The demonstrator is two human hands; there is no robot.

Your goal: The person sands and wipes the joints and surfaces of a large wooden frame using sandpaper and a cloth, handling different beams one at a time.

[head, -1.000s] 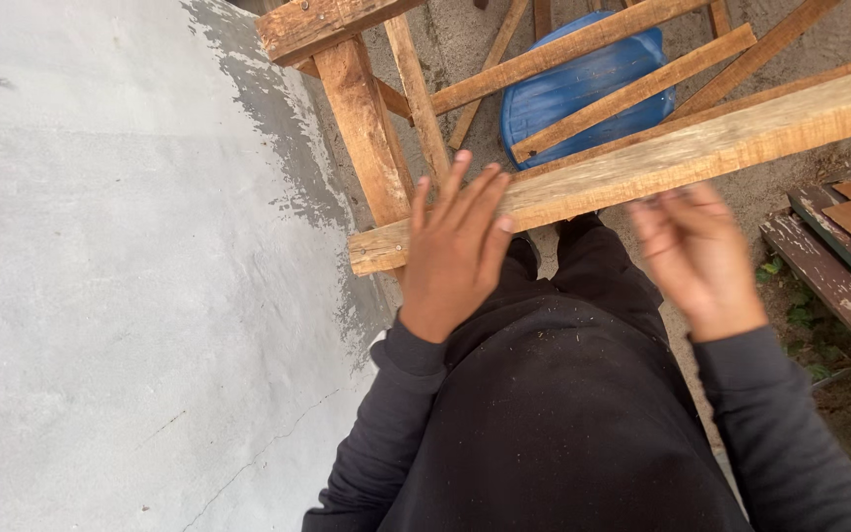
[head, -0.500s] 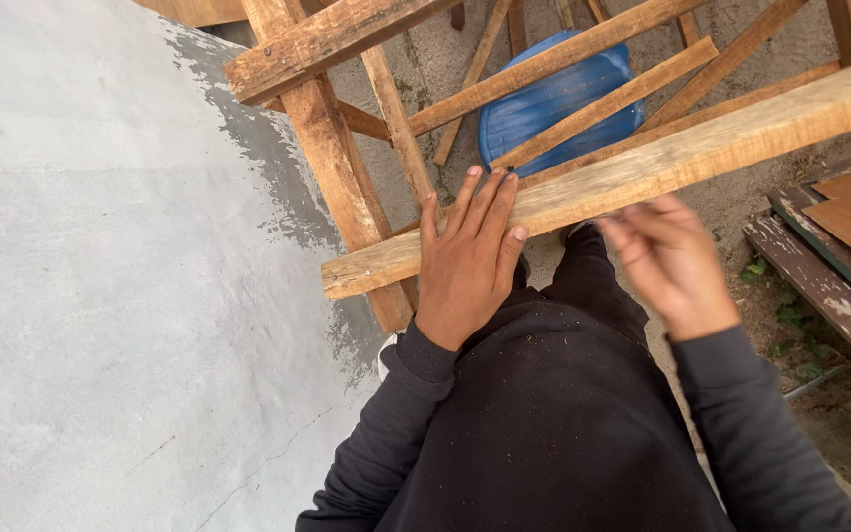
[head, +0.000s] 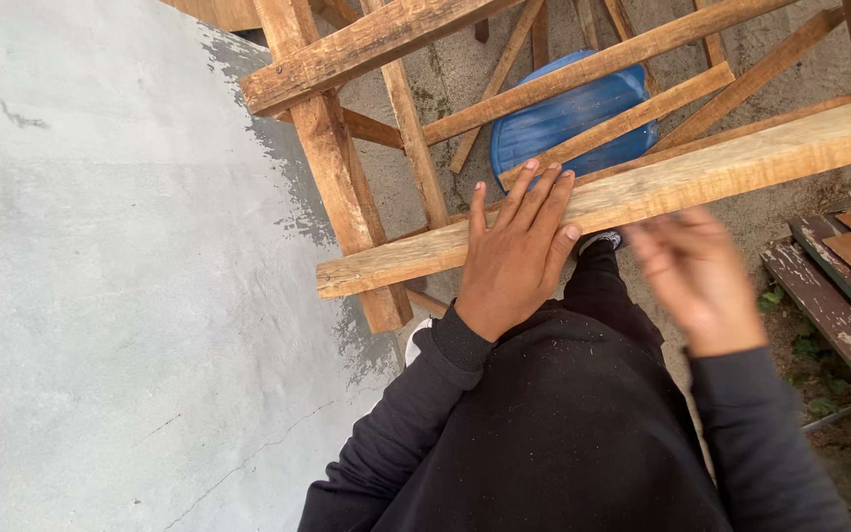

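A long pale wooden plank [head: 721, 167] lies across a wooden scaffold frame [head: 327, 158] and runs from the lower left to the upper right. My left hand [head: 516, 251] rests flat on the plank with its fingers spread, palm down. My right hand [head: 693, 276] hovers just below the plank's near edge. It is blurred by motion, its fingers look loosely apart, and nothing shows in it. Both arms are in black sleeves, and my dark trousers fill the lower middle of the view.
A grey plastered wall [head: 100, 296] fills the left side. A blue round barrel [head: 563, 113] stands on the ground below the frame's slats. Weathered boards [head: 839, 305] and a brown panel lie at the right, over dirt and a few weeds.
The view has tilted, so the frame and plank sit lower in view. My left hand stays on the plank. My right hand has moved and is now blurred.
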